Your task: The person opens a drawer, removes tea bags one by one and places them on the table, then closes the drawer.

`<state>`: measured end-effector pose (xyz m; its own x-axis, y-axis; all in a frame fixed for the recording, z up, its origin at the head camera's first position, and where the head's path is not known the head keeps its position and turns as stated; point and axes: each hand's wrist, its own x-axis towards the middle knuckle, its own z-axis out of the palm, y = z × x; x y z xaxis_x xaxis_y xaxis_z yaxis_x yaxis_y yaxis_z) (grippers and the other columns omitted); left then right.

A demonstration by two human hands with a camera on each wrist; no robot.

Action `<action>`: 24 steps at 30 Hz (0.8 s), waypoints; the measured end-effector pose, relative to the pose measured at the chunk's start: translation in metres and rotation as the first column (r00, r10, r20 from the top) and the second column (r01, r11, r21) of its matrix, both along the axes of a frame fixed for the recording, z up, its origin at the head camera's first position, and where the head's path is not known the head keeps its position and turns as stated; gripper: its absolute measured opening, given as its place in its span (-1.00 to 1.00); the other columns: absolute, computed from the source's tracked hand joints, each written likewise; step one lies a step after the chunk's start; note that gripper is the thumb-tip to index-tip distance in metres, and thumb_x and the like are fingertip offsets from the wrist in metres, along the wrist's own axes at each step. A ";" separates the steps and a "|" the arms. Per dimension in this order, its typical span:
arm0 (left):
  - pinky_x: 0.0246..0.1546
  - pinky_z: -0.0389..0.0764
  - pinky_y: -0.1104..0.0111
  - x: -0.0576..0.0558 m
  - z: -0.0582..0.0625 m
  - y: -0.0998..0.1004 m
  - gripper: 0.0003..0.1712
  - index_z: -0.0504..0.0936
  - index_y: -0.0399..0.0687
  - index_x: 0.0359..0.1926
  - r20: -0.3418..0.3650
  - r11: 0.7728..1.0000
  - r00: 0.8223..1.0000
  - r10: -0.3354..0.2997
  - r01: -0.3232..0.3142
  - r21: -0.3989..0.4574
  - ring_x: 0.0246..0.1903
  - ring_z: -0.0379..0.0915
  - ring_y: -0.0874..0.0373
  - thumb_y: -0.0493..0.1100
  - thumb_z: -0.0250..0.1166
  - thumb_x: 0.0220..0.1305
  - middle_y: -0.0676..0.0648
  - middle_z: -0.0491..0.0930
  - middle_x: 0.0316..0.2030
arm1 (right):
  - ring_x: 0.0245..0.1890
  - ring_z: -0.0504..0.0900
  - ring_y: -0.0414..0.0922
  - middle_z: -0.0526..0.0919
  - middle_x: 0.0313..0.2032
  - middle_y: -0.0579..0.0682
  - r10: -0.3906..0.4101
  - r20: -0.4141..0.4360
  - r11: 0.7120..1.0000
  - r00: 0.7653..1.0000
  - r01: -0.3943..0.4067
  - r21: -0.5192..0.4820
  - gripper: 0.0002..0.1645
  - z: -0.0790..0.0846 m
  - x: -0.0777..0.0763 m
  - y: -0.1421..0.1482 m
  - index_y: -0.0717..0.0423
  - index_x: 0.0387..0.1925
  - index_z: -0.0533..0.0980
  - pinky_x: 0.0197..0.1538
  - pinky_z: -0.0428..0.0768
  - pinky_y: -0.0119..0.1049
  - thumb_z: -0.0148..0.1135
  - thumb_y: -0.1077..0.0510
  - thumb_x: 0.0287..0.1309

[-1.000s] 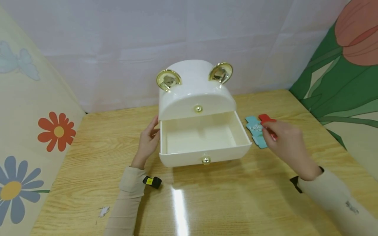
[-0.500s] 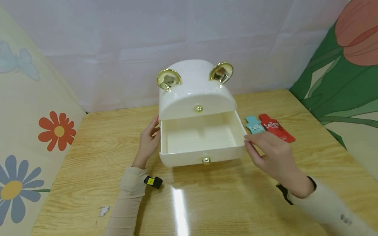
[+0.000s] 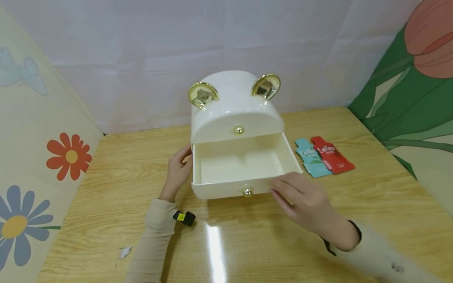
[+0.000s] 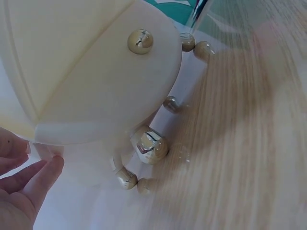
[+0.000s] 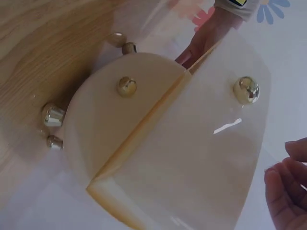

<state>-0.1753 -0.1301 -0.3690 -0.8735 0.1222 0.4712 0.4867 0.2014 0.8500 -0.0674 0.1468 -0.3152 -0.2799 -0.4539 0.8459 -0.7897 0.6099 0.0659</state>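
Note:
A white storage box [image 3: 235, 90] with two gold ears stands mid-table, its lower drawer [image 3: 219, 190] pulled out and bare inside. My left hand [image 3: 179, 169] rests along the box's left side; in the left wrist view its fingertips [image 4: 56, 164] are right at the drawer's corner. Loosely bent, the fingers of my right hand [image 3: 304, 198] overlap the right end of the drawer front in the head view and hold nothing. A gold knob [image 3: 247, 192] sits left of them. Right of the box lie a teal sachet [image 3: 311, 159] and a red sachet [image 3: 334, 158], the red overlapping the teal.
Small gold feet [image 4: 152, 146] show beneath the box. A torn white patch [image 3: 125, 252] marks the table at the front left. Flower-painted panels [image 3: 70, 157] flank both sides, and a pale cloth [image 3: 141, 70] hangs behind.
My right hand has let go of the red sachet, which lies over the teal one, and has moved left and toward me to the drawer front. My left hand stays put.

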 end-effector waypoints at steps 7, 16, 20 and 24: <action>-0.14 0.55 0.32 0.000 -0.001 0.001 -0.72 0.45 -0.68 -0.10 -0.002 0.999 1.000 0.031 -0.031 0.030 -0.16 0.44 -0.20 -0.57 0.05 0.13 -0.50 0.48 -0.17 | -0.44 0.55 -0.06 0.59 -0.43 0.07 0.089 -0.020 0.995 0.996 -0.088 0.039 -0.66 -0.013 0.000 -0.021 0.28 -0.45 0.59 -0.40 0.62 -0.26 -0.02 0.16 0.26; -0.12 0.53 0.33 -0.008 -0.012 -0.001 -0.76 0.47 -0.69 -0.16 0.014 0.995 0.999 0.036 -0.038 0.092 -0.13 0.44 -0.16 -0.56 0.06 0.13 -0.51 0.48 -0.18 | -0.35 0.55 -0.02 0.58 -0.35 0.13 0.090 -0.025 0.992 0.996 -0.087 0.089 -0.68 -0.026 -0.002 -0.032 0.31 -0.36 0.59 -0.31 0.63 -0.23 -0.05 0.20 0.27; -0.13 0.54 0.32 -0.003 -0.004 0.001 -0.77 0.47 -0.72 -0.18 0.005 0.996 0.999 0.043 -0.043 0.072 -0.15 0.43 -0.24 -0.58 0.06 0.11 -0.53 0.48 -0.20 | -0.30 0.55 -0.01 0.57 -0.31 0.14 0.067 0.017 0.988 0.998 -0.068 0.139 -0.65 -0.032 -0.002 -0.033 0.32 -0.34 0.58 -0.23 0.62 -0.22 -0.11 0.21 0.30; -0.15 0.54 0.35 -0.001 -0.002 0.001 -0.77 0.48 -0.72 -0.20 0.006 0.997 0.999 0.049 -0.049 0.058 -0.15 0.43 -0.23 -0.57 0.07 0.11 -0.52 0.48 -0.21 | -0.29 0.55 -0.01 0.56 -0.31 0.15 0.029 0.044 0.983 0.999 -0.036 0.177 -0.61 -0.034 -0.003 -0.032 0.32 -0.36 0.58 -0.21 0.62 -0.24 -0.18 0.25 0.32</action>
